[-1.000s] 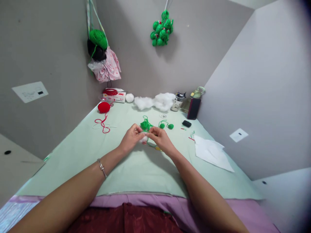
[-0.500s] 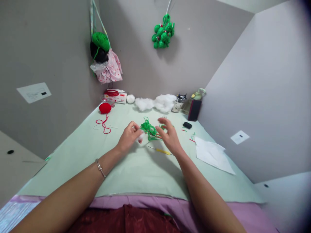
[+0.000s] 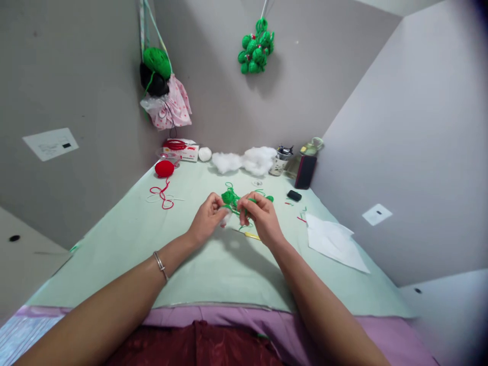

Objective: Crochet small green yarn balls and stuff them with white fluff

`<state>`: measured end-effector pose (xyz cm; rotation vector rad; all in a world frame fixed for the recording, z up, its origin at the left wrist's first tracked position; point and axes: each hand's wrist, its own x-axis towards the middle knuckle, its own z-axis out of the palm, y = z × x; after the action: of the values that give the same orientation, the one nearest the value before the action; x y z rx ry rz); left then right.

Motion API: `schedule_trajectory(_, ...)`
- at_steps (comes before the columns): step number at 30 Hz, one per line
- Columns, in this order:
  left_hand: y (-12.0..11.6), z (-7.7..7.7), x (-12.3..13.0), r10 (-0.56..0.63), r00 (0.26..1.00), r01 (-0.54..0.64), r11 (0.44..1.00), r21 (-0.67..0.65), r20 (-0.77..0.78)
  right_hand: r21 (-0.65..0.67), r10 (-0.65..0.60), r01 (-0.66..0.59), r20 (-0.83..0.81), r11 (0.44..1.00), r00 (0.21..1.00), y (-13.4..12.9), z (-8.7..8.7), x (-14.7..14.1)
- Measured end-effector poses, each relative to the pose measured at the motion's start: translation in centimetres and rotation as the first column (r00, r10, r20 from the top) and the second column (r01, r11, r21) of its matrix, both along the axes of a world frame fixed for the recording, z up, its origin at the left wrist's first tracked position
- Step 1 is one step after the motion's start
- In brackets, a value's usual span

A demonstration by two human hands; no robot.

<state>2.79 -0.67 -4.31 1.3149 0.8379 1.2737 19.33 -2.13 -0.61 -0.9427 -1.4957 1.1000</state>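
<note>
and here you are, left hand [image 3: 208, 216] pinching a white tuft [image 3: 226, 219] with green at its upper edge, out over the middle of the table, probably to steady the soft piece. your right hand [image 3: 262, 216] curls in just beside it, where a green strand [image 3: 235, 211] spans the gap; i can't tell whether those fingers have closed on it. beyond your fingertips sits the green yarn bundle [image 3: 227, 197], near enough, i'd judge, to leave the strand slack. the yellow-handled hook [image 3: 251, 235] lies on the table below your right hand, presumably set down to free your fingers yet within easy reach.
</note>
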Motion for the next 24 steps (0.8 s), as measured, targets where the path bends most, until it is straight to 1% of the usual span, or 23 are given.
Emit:
schedule_trajectory(1, 0.0, -0.1, 0.0, 0.008, 1.0, -0.008, 1.0, 0.004, -0.002, -0.014, -0.067, 0.068, 0.037, 0.998, 0.997, 0.1, -0.2, -0.1)
schedule_trajectory(2, 0.0, -0.2, 0.1, 0.017, 1.0, -0.017, 1.0, 0.007, -0.005, -0.007, -0.12, 0.121, 0.109, 0.993, 0.987, 0.2, -0.3, -0.2)
schedule_trajectory(3, 0.0, -0.2, 0.1, 0.026, 1.0, -0.026, 1.0, 0.01, -0.009, 0.013, -0.145, 0.145, 0.202, 0.989, 0.969, 0.3, -0.5, -0.2)
schedule_trajectory(4, 0.1, -0.3, 0.1, 0.033, 0.999, -0.033, 0.999, 0.009, -0.014, 0.041, -0.147, 0.141, 0.3, 0.989, 0.943, 0.3, -0.7, -0.2)
schedule_trajectory(6, 0.1, -0.5, 0.1, 0.037, 0.999, -0.037, 0.999, -0.002, -0.024, 0.099, -0.127, 0.091, 0.466, 0.991, 0.876, 0.4, -0.9, -0.2)
schedule_trajectory(9, 0.2, -0.7, 0.2, 0.008, 1.0, -0.009, 0.999, -0.041, -0.03, 0.146, -0.124, 0.045, 0.596, 0.988, 0.793, 0.5, -1.1, -0.1)
schedule_trajectory(12, 0.1, -0.8, 0.3, -0.03, 0.999, 0.028, 0.996, -0.086, -0.017, 0.129, -0.122, 0.048, 0.659, 0.99, 0.742, 0.6, -1.1, 0.2)
schedule_trajectory(14, 0.1, -0.9, 0.3, -0.061, 0.998, 0.06, 0.992, -0.114, -0.004, 0.123, -0.126, 0.058, 0.677, 0.991, 0.725, 0.6, -1.2, 0.4)
schedule_trajectory(17, 0.1, -0.8, 0.1, -0.11, 0.994, 0.113, 0.983, -0.147, 0.025, 0.121, -0.148, 0.089, 0.683, 0.989, 0.715, 0.8, -1.4, 0.7)
schedule_trajectory(21, 0.4, -0.5, -0.2, -0.15, 0.987, 0.156, 0.974, -0.163, 0.05, 0.152, -0.236, 0.181, 0.655, 0.972, 0.717, 1.1, -1.7, 0.7)
schedule_trajectory(24, 0.5, -0.4, -0.4, -0.147, 0.989, 0.151, 0.976, -0.16, 0.032, 0.166, -0.244, 0.179, 0.635, 0.97, 0.733, 1.0, -1.6, 0.5)
